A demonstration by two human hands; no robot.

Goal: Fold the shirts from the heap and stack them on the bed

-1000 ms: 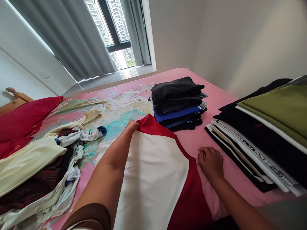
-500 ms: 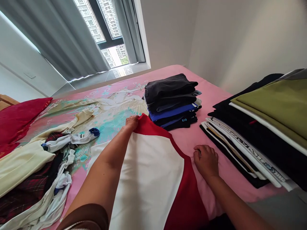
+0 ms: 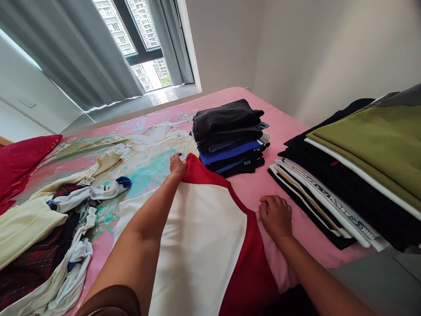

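A white garment with red side panels and a red top edge [image 3: 204, 224] lies spread flat on the bed in front of me. My left hand [image 3: 178, 165] is at its top left corner, against the red cloth, with the fingers loosened and partly stretched out. Just off the garment's right edge, my right hand [image 3: 277, 215] rests on the pink sheet, its fingers curled in and nothing visible in them. My left forearm crosses over the garment's left part and hides some of it.
A stack of folded dark and blue clothes [image 3: 230, 136] stands beyond the garment. To the right is a taller folded pile with an olive piece [image 3: 368, 140] on top. Loose clothes [image 3: 36, 228] lie at left, near a red pillow [image 3: 26, 164]. The pink bed sheet [image 3: 305, 219] is patterned.
My left hand's fingers have lifted and loosened at the red corner. The whole view has shifted slightly, with things appearing a little further left. The garment lies about the same.
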